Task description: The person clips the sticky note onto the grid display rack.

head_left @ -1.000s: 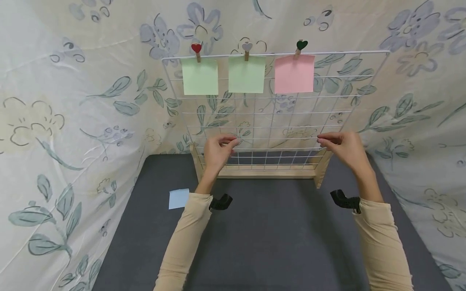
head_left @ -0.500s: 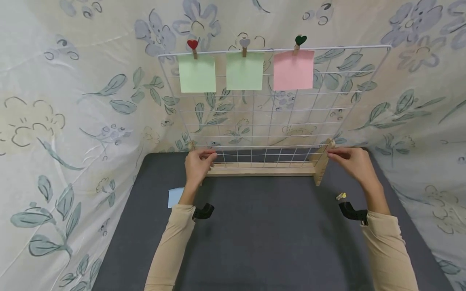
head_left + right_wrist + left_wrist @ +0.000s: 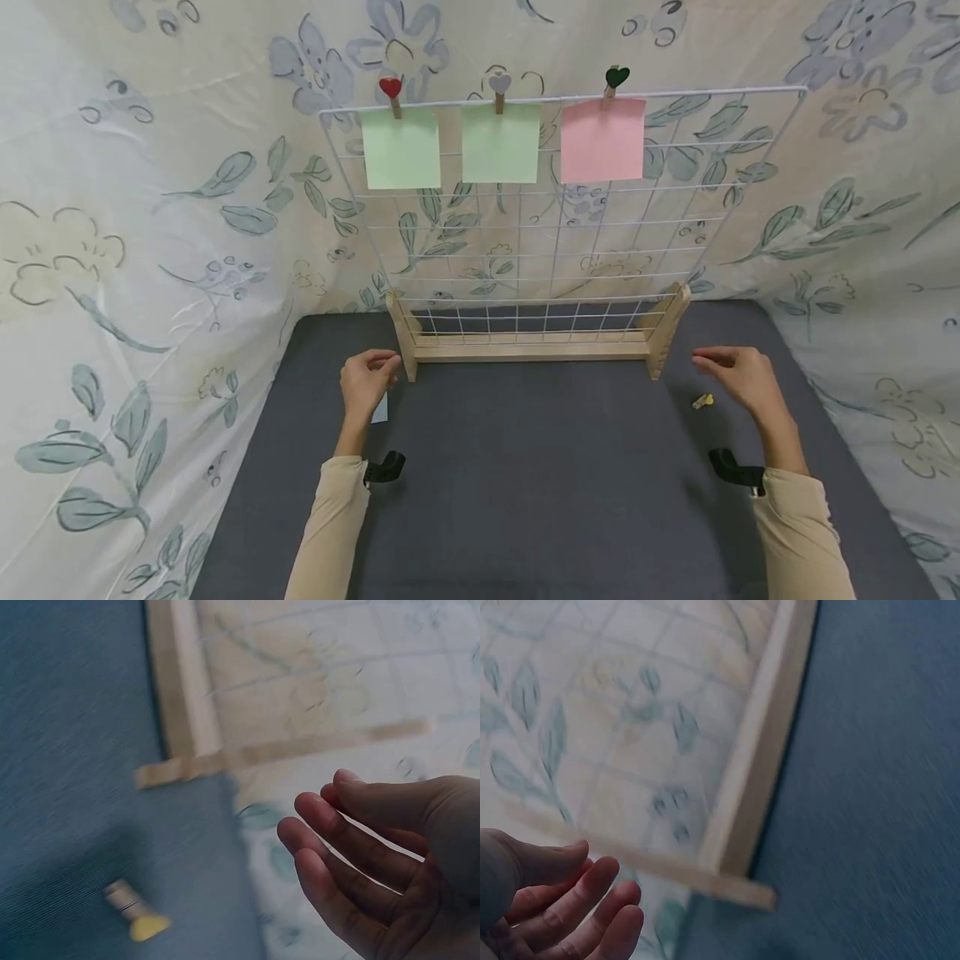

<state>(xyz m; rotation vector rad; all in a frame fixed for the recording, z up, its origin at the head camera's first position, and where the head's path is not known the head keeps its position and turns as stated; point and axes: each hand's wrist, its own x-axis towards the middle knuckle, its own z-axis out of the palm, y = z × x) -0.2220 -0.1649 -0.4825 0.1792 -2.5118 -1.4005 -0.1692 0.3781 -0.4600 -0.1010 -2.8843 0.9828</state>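
My left hand [image 3: 367, 383] hovers over the table's left side, loosely bent and holding nothing; it partly covers a blue paper square [image 3: 381, 410]. On the right, my right hand [image 3: 738, 377] is also empty with relaxed fingers, just above a small clothespin with a yellow top [image 3: 702, 402] lying on the table. Between and beyond them stands a white wire grid [image 3: 555, 225] in a wooden stand [image 3: 532, 353]. Along its top bar, a red heart clothespin [image 3: 392, 93] and a white heart clothespin [image 3: 499, 90] hold green papers [image 3: 402, 152]. A dark green heart clothespin [image 3: 615, 82] holds a pink paper [image 3: 602, 143].
The dark table [image 3: 540, 467] stretches from the stand toward me. Floral cloth [image 3: 150, 250] hangs behind the grid and along both sides. In the left wrist view, the stand's wooden foot [image 3: 742, 891] juts out near my fingers.
Both hands have drawn away from the grid, moving down and outward toward the table's sides. The yellow-topped clothespin has come into view, and the left hand now covers more of the blue paper.
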